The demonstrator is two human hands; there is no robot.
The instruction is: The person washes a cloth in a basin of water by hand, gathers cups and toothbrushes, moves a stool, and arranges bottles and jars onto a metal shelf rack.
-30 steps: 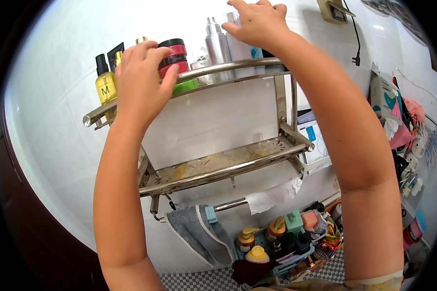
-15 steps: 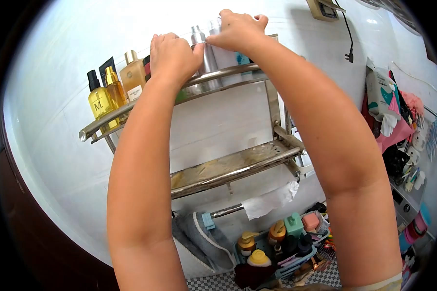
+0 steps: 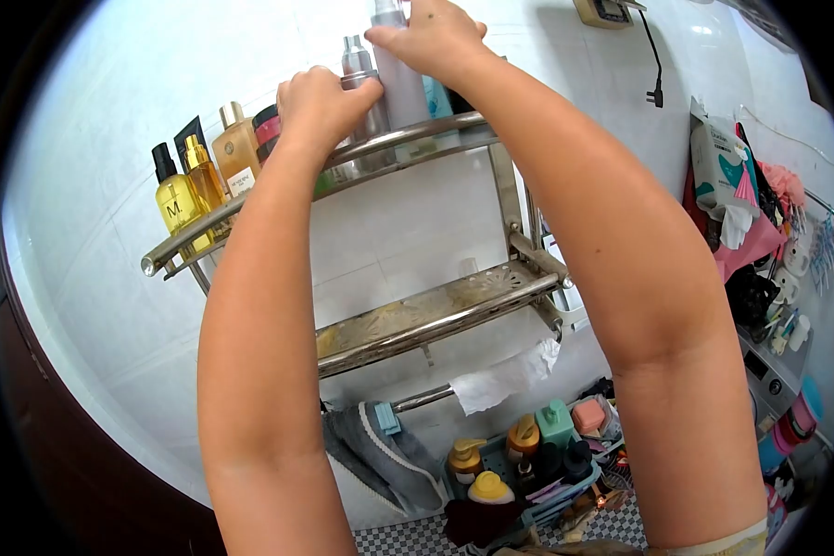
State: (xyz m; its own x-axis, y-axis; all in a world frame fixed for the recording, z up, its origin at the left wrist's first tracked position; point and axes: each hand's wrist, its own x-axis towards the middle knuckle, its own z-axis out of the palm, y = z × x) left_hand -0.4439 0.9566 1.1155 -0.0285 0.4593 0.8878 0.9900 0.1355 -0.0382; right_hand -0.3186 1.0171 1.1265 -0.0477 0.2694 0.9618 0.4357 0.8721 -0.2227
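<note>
My left hand (image 3: 320,109) is at the top rack's rail, its fingers curled around a small silver-lidded container (image 3: 360,82) beside the silver spray bottle (image 3: 355,56). Just right of it, my right hand (image 3: 435,39) grips the upper part of a tall pale bottle (image 3: 401,97). A blue tube (image 3: 437,98) stands behind that bottle. On the left of the top rack (image 3: 380,144) are a yellow bottle (image 3: 178,199), a gold pump bottle (image 3: 204,176), a tan bottle (image 3: 236,148) and a red jar (image 3: 267,127), partly hidden by my left hand.
Below is a lower metal shelf (image 3: 435,310), with a grey towel (image 3: 380,454) and white paper (image 3: 505,375) on its bar. A basket of bottles (image 3: 565,496) stands underneath. Bags (image 3: 727,176) hang at right; a plug (image 3: 655,95) dangles from a cord.
My left hand has moved right, from the red jars to the silver-lidded container. My right hand has come down and left and closed on the pale bottle, which now stands higher.
</note>
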